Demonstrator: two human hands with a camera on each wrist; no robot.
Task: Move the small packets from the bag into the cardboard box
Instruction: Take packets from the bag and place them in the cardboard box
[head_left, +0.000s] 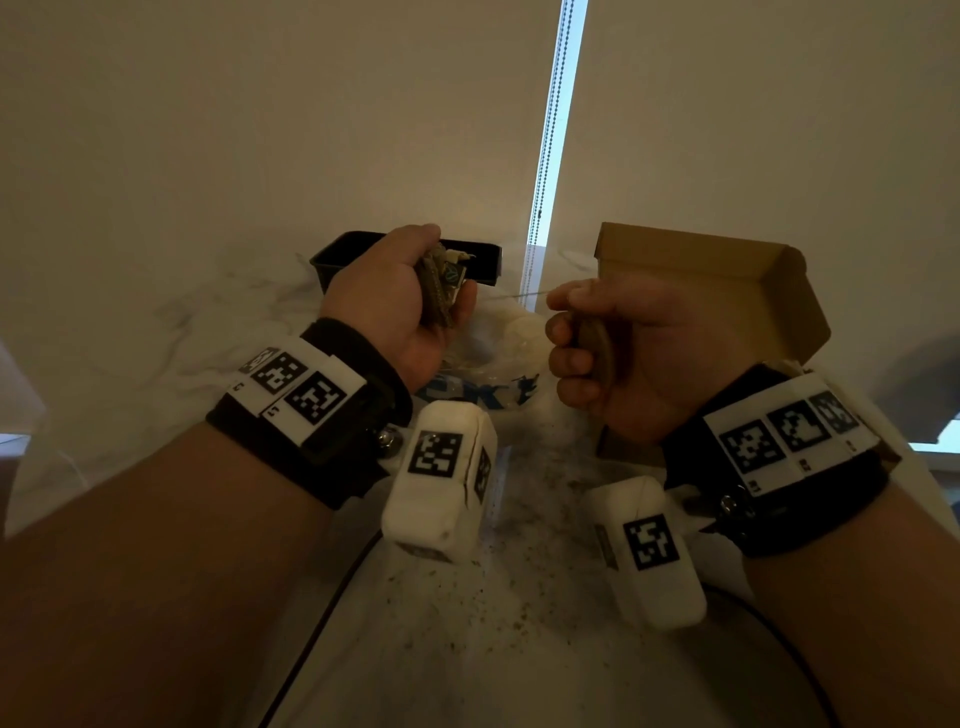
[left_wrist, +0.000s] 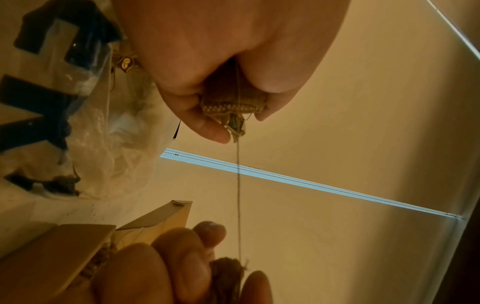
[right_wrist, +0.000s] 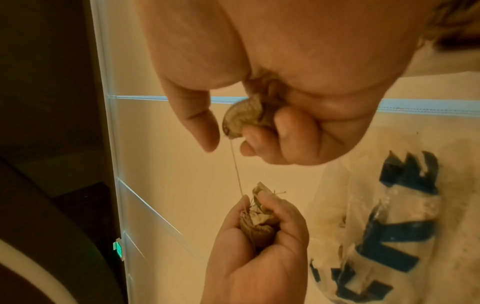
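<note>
My left hand (head_left: 410, 296) is raised above the clear plastic bag (head_left: 493, 374) and grips a bundle of small brown packets (head_left: 441, 283) with paper tags. My right hand (head_left: 613, 353) holds a single brown packet (head_left: 595, 345) in curled fingers, in front of the open cardboard box (head_left: 727, 280). A thin string (right_wrist: 236, 170) stretches taut from the right hand's packet (right_wrist: 244, 117) to the left hand's bundle (right_wrist: 259, 218). The left wrist view shows the bundle (left_wrist: 233, 102) squeezed between thumb and fingers, with the string (left_wrist: 238, 195) running to the right hand (left_wrist: 197, 263).
A black tray (head_left: 483, 262) stands behind the left hand. The bag (right_wrist: 389, 205) carries blue lettering and lies on a white marbled table (head_left: 156, 338) dusted with dark crumbs (head_left: 467, 613). A bead chain (head_left: 550, 130) hangs by the window gap. Cables trail from the wrist cameras.
</note>
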